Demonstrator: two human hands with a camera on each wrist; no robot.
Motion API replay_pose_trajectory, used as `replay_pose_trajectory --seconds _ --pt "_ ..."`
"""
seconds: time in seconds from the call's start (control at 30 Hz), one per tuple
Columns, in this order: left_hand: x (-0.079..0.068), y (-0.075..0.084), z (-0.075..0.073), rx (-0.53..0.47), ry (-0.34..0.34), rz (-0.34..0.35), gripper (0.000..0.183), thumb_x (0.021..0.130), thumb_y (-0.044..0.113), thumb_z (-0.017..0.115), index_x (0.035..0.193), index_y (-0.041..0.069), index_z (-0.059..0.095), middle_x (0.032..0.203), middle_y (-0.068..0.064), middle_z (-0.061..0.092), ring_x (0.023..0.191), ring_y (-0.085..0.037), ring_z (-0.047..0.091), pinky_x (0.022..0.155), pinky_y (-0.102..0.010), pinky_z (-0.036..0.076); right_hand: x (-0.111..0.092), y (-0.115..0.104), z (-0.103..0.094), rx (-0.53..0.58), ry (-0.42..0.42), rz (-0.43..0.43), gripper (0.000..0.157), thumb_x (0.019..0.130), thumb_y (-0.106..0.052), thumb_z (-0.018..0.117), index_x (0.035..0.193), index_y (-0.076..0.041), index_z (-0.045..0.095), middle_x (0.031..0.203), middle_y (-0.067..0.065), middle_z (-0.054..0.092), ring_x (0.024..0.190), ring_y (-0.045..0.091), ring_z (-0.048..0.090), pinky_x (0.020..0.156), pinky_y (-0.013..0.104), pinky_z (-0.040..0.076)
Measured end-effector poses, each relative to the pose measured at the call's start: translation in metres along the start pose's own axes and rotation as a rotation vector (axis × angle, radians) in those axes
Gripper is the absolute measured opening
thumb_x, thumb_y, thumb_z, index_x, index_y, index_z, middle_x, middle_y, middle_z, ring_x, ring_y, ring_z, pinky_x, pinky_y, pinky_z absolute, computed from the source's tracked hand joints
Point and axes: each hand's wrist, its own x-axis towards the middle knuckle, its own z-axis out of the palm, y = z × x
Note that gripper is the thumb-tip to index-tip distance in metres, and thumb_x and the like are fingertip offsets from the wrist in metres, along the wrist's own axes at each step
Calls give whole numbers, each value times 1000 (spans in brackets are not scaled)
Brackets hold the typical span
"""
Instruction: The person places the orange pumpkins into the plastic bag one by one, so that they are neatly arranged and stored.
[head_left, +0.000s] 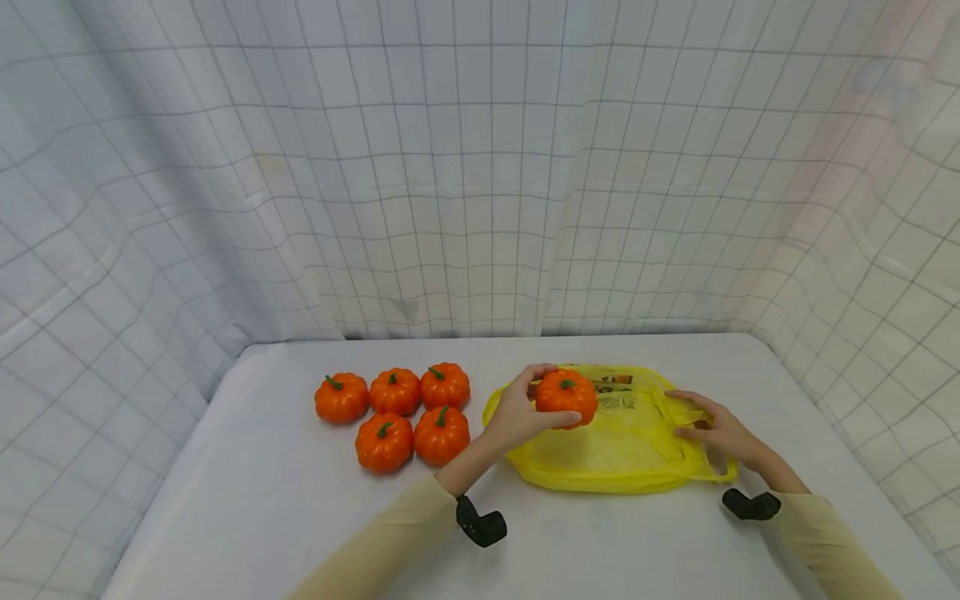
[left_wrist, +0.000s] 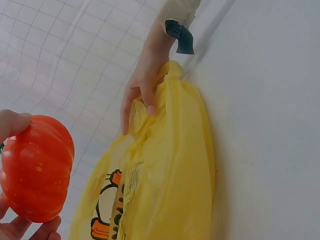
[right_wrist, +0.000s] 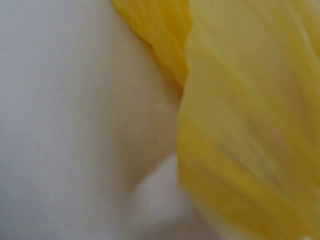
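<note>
From where I stand, most of the work looks left to do. 5 orange pumpkins [head_left: 384, 443] sit close together on the white tabletop [head_left: 247, 467], 3 in the back row and 2 in front, all outside the yellow plastic bag [head_left: 622, 458]. The 6th, the held pumpkin [head_left: 566, 398], is in the air over the bag's left part, not inside it; the left hand [head_left: 519, 414] has thumb and fingers curled round its sides. The right hand [head_left: 722, 433] is at the handle end of the bag, thumb and forefinger spread apart against the thin film; I can't tell whether the other fingers grip it. The bag lies on its side, rather low, and I make out no pumpkin through it, so I'd judge that none has been bagged, though its folds hide part of the inside.
</note>
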Motion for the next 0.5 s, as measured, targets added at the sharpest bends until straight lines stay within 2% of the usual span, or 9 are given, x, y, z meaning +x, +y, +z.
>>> replay_pose_trajectory --seconds 0.17,0.5 --pt "7 1 15 -38 -7 -11 66 77 27 81 134 18 50 133 -4 52 107 -21 54 89 -37 53 0 -2 1 8 -3 9 62 90 -26 66 144 -8 41 151 23 33 107 -20 36 85 16 44" --pt "24 -1 47 -67 -18 28 66 76 24 81 134 13 50 130 -5 54 106 -17 56 90 -32 52 0 0 1 21 5 -24 60 90 -24 67 143 -8 42 150 22 34 110 -21 33 86 11 39"
